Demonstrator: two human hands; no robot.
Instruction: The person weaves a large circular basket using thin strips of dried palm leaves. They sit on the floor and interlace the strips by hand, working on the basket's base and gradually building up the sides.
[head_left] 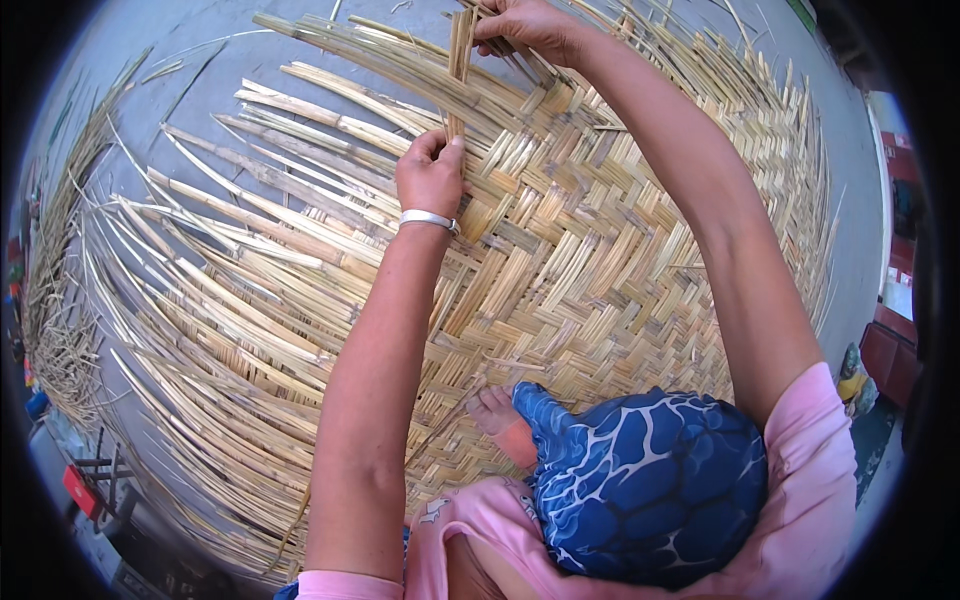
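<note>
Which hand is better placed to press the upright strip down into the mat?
The left hand, probably. Its fingers already rest on the upright bamboo strip where it meets the woven mat. The right hand grips the strip's top end, farther from the weave.

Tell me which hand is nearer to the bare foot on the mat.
Left. The left hand presses strips directly up the mat from the bare foot; the right hand reaches farther away, at the top edge.

Woven mat – dry split-bamboo strips, matt, fibrous; bracelet – shiny metal; trousers glossy blue cloth.
</note>
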